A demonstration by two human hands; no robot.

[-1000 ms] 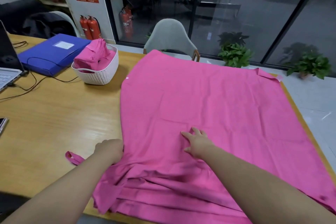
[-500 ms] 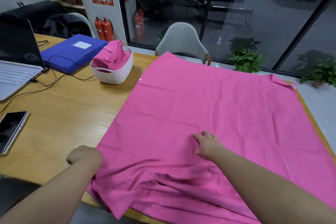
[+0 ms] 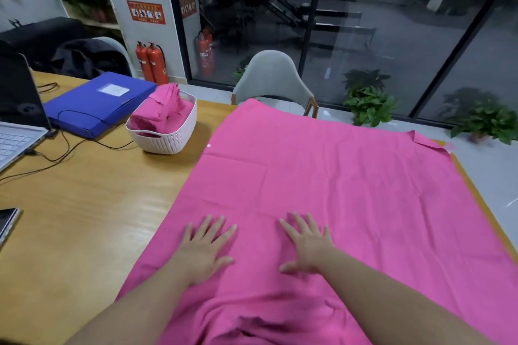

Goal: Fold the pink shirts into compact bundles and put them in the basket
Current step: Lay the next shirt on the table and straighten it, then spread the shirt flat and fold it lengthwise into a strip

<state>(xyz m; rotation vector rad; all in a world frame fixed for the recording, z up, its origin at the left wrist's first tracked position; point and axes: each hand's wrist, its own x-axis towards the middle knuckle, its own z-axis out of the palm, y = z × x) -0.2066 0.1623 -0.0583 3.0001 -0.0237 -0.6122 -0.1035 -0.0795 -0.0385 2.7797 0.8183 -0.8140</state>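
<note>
A large pink shirt [image 3: 336, 190] lies spread flat over the right half of the wooden table [image 3: 84, 218], bunched into wrinkles at the near edge. My left hand [image 3: 206, 249] and my right hand [image 3: 307, 244] both rest palm down on its near part, fingers spread, side by side. Neither hand holds anything. A white woven basket [image 3: 165, 136] stands at the back left of the shirt, with folded pink bundles [image 3: 161, 109] inside it.
A blue folder [image 3: 98, 101] lies left of the basket. A laptop [image 3: 16, 120] with cables sits at the far left, and a phone [image 3: 7, 221] lies at the left edge. A grey chair [image 3: 273, 78] stands behind the table. Potted plants line the glass wall.
My left hand let go of the shirt's left edge and moved onto the cloth, now flat beside my right hand. The shirt's near left side lies smoother. The view shifted right.
</note>
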